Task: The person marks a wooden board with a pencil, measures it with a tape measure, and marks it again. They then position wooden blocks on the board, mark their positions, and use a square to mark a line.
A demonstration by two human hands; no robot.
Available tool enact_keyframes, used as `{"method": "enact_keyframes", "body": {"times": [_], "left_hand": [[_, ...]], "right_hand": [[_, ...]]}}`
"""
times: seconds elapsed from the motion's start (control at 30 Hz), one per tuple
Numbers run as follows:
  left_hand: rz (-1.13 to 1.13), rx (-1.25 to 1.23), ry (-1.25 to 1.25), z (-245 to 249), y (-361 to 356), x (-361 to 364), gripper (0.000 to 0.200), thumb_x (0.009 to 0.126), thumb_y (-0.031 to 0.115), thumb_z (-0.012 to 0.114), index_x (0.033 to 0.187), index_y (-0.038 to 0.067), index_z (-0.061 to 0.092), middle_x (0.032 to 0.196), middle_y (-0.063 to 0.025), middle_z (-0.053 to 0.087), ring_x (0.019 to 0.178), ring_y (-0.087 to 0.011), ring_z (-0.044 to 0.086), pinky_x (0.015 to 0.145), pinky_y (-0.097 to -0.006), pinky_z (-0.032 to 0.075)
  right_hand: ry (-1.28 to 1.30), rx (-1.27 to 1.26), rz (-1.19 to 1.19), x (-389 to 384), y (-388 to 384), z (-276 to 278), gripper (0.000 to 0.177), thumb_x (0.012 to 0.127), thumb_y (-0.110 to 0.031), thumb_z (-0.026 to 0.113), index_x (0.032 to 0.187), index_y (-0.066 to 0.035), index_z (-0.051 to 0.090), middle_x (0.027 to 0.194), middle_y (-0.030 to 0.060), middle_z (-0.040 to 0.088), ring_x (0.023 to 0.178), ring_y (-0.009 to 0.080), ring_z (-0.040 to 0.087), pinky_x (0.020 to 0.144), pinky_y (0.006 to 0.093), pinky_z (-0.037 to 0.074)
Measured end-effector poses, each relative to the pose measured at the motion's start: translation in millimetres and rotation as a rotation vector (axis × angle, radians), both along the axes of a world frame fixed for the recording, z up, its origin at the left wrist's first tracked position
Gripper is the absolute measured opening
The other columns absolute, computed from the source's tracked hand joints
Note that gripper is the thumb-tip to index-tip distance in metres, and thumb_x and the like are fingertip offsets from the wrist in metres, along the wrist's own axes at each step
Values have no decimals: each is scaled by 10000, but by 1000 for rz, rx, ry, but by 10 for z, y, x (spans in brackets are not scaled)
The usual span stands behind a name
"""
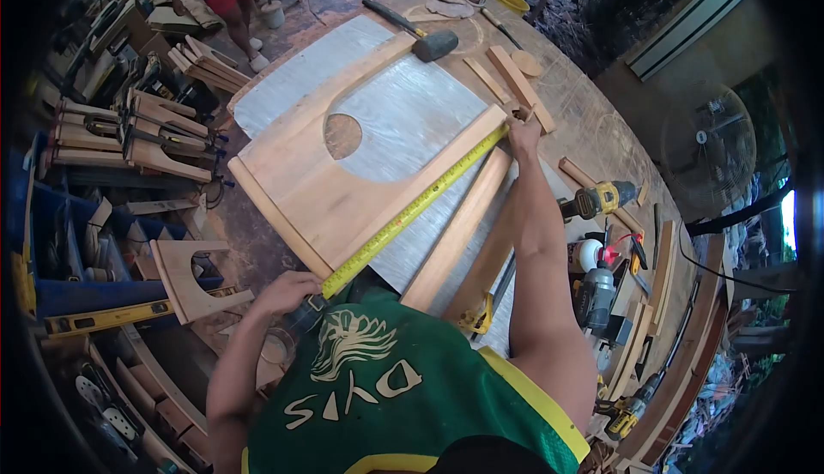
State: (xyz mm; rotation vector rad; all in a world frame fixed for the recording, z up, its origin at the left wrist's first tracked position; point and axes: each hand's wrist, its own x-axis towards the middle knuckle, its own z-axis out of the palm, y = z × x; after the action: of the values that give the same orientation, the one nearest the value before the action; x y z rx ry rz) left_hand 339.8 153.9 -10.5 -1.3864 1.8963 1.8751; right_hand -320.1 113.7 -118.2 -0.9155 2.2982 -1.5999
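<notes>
A yellow tape measure (pixel 421 204) is stretched along the near long edge of a wooden panel (pixel 296 187) with a rounded cut-out. My left hand (pixel 293 291) is closed at the near corner, beside the dark tape case, partly hidden by the fingers and shirt. At the far end of the same edge, my right hand (pixel 524 135) pinches the tape's end against the wood. The panel lies flat on a grey metal sheet (pixel 292 79). A loose wooden strip (pixel 455 229) lies alongside, nearly parallel to the tape.
A mallet (pixel 433 45) rests at the panel's far edge. Right of my right arm lie a yellow drill (pixel 601 199) and a grey power tool (pixel 594 298). Clamped wooden frames (pixel 137 135) stand at left, near a spirit level (pixel 107 318). Another person (pixel 233 2) stands behind.
</notes>
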Motion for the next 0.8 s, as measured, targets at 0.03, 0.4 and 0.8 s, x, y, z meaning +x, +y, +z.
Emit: {"method": "enact_keyframes", "body": {"times": [0.03, 0.4, 0.8], "left_hand": [[-14, 18, -46, 46, 27, 23, 268, 904, 205, 664, 1044, -7, 746, 946, -99, 738, 926, -165, 653, 877, -314, 499], [-193, 130, 175, -156, -172, 216, 223, 958, 134, 640, 1117, 12, 739, 1085, -43, 735, 1048, -124, 628, 973, -303, 480], [-243, 127, 90, -100, -116, 131, 405, 897, 103, 607, 1277, -14, 684, 1178, -120, 734, 1069, -186, 652, 978, -318, 484]], "right_hand": [[-49, -26, 5, 50, 67, 34, 527, 836, -35, 660, 1345, 85, 597, 1275, 203, 679, 1062, 241, 687, 934, 344, 537], [-31, 271, 114, 685, 116, 901, 399, 1018, -299, 528, 1127, 48, 691, 978, 201, 723, 926, 252, 697, 809, 410, 558], [-732, 295, 1130, 2939, 433, 1221, 136, 906, -71, 723, 848, 8, 630, 880, 94, 651, 759, 186, 697, 652, 309, 618]]}}
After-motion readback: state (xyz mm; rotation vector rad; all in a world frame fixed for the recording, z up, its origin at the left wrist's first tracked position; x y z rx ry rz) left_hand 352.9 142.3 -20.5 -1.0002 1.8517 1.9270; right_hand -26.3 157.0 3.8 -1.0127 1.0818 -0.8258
